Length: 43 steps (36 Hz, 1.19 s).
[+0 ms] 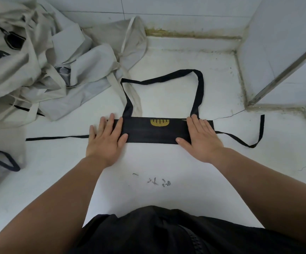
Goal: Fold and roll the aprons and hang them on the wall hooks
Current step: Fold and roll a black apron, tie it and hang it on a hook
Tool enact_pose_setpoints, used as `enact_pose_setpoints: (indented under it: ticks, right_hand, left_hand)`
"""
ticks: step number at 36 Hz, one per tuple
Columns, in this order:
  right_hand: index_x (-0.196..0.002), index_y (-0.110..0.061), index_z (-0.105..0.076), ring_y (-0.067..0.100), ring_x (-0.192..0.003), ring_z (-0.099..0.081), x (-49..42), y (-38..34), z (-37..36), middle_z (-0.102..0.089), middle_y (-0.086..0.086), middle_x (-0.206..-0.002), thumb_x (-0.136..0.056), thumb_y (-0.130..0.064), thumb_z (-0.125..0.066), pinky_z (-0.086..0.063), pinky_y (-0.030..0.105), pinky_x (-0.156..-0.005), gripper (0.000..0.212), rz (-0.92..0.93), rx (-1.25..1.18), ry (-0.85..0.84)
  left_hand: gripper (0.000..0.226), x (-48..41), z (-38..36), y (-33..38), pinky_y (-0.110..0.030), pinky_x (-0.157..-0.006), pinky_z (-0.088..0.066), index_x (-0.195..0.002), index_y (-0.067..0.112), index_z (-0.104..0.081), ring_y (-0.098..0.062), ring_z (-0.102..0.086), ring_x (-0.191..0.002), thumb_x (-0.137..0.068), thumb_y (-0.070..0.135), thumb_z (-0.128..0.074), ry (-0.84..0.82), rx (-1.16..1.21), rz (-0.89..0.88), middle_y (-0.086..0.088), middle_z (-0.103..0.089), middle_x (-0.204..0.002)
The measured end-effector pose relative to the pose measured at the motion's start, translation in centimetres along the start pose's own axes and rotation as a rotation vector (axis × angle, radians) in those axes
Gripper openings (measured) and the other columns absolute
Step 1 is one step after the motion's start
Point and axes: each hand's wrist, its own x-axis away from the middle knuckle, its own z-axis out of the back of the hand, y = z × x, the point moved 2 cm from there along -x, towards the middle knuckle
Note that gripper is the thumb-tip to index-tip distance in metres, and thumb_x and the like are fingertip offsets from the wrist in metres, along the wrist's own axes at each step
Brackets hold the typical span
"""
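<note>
black apron [154,133], one, folded, under left hand [104,142] and right hand [202,138], fingers [111,123] straight; pale aprons [38,61] heaped, perhaps several.

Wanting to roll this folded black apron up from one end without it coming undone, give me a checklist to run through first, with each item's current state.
1. Black apron folded into a flat, even strip: ok.
2. Both ends held down: ok, left hand and right hand lie flat on them.
3. Waist ties untangled: ok, left tie and right tie lie loose on the floor.
4. Neck loop clear of other cloth: not ok, its left side crosses a strap of the beige aprons.
5. Wall hooks nearby: cannot tell, none in view.
</note>
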Motion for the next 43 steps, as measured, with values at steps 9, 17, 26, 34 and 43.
enact_pose_setpoints:
  ticks: [9, 17, 26, 34, 43]
  right_hand:
    - [-0.151, -0.009, 0.003, 0.026, -0.146, -0.001, 2.8, -1.5, -1.6, 0.004, 0.011, -0.159, -0.095, -0.059, -0.018, 0.005, 0.036, -0.119, 0.078, -0.047, 0.021, 0.023]
    - [-0.151, -0.009, 0.000, 0.026, -0.146, -0.003, 5.0, -2.5, -3.2, 0.002, 0.011, -0.159, -0.095, -0.060, -0.020, 0.005, 0.036, -0.118, 0.079, -0.011, 0.010, 0.041]
    - [-0.151, -0.012, -0.007, 0.026, -0.145, -0.007, 6.7, -1.7, -3.3, -0.004, 0.008, -0.159, -0.094, -0.060, -0.028, 0.002, 0.035, -0.119, 0.078, 0.018, -0.032, 0.062]
    - [-0.149, -0.012, -0.018, 0.028, -0.143, -0.015, 7.6, -2.4, -3.0, -0.012, 0.010, -0.157, -0.090, -0.060, -0.042, -0.004, 0.038, -0.119, 0.080, -0.024, -0.065, 0.189]
    - [-0.148, -0.007, -0.013, 0.033, -0.134, -0.028, 10.3, -2.5, -2.1, -0.017, 0.016, -0.151, -0.086, -0.032, -0.064, -0.028, 0.041, -0.108, 0.084, -0.806, -0.835, 0.529]
  left_hand:
    - [0.062, 5.9, 0.4, 3.1, -0.045, -0.105, -0.028, -0.142, 0.001, -0.035, -0.041, -0.035, -0.127, -0.090, 0.023, -0.059, 0.613, 0.543, 0.335, -0.026, -0.030, -0.144]
    - [0.081, 6.6, 0.5, 5.2, -0.030, -0.081, -0.040, -0.137, 0.011, -0.027, -0.019, -0.051, -0.096, -0.077, 0.034, -0.076, 0.406, 1.576, 1.038, -0.007, -0.041, -0.138]
    - [0.048, 6.8, 0.0, 6.3, -0.024, -0.080, -0.049, -0.123, 0.015, -0.055, -0.017, -0.063, -0.099, -0.078, 0.010, -0.071, 0.442, 1.494, 0.772, 0.004, -0.063, -0.104]
    - [0.045, 7.0, -1.0, 7.6, -0.028, -0.048, -0.040, -0.085, -0.002, -0.065, -0.032, -0.054, -0.060, -0.048, -0.027, -0.062, 0.636, 0.265, -0.131, -0.018, -0.059, -0.075]
    - [0.037, 6.0, -1.9, 7.5, -0.032, -0.054, -0.051, -0.096, -0.007, -0.070, -0.034, -0.061, -0.066, -0.061, -0.011, -0.059, 0.496, -0.092, -0.322, -0.018, -0.064, -0.080]
